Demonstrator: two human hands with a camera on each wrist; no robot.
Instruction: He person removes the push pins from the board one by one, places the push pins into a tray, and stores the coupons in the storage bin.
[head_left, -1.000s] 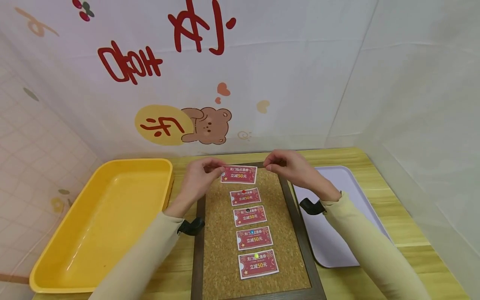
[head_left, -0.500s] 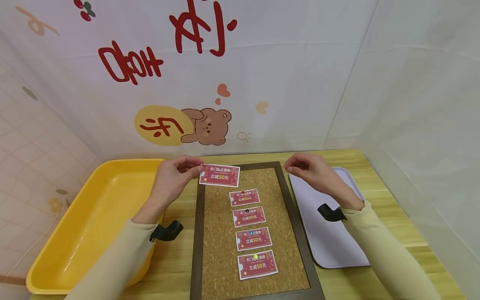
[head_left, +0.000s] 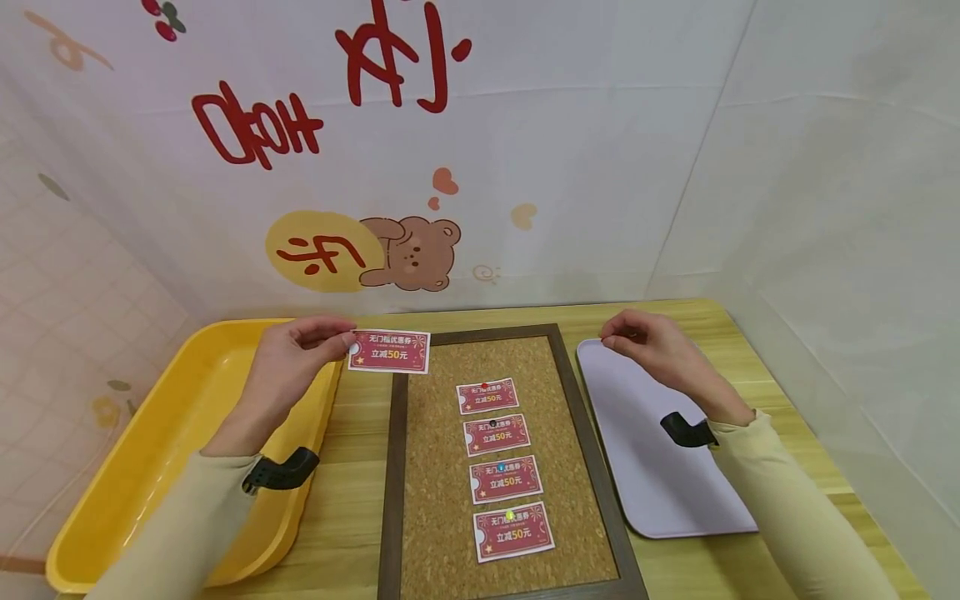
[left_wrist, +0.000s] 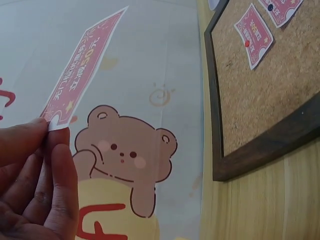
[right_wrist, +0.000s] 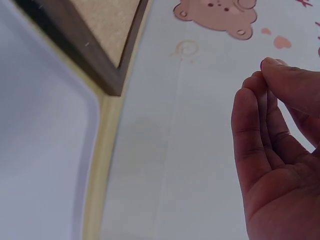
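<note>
My left hand [head_left: 288,362] pinches a red paper coupon [head_left: 388,351] by its left end, between thumb and fingers. Held up, the coupon overlaps the top left corner of the corkboard [head_left: 438,467]; the left wrist view shows it tilted before the wall. Over the far end of the lilac tray [head_left: 667,467], my right hand [head_left: 663,358] pinches a small red pin, mostly hidden by the fingertips; a sliver of the pin [right_wrist: 262,64] shows in the right wrist view. More coupons [head_left: 512,532] run down the board, each with a coloured pin [head_left: 510,515].
A deep yellow bin [head_left: 307,500] stands left of the corkboard on the wooden table [head_left: 352,467]. The tray lies to the board's right. Behind is a white wall covering [head_left: 600,167] with a printed bear, and another white wall rises at the right.
The coupon has gone left with my left hand, from the board's top towards the yellow bin. My right hand has moved right, from the board's top edge to over the tray.
</note>
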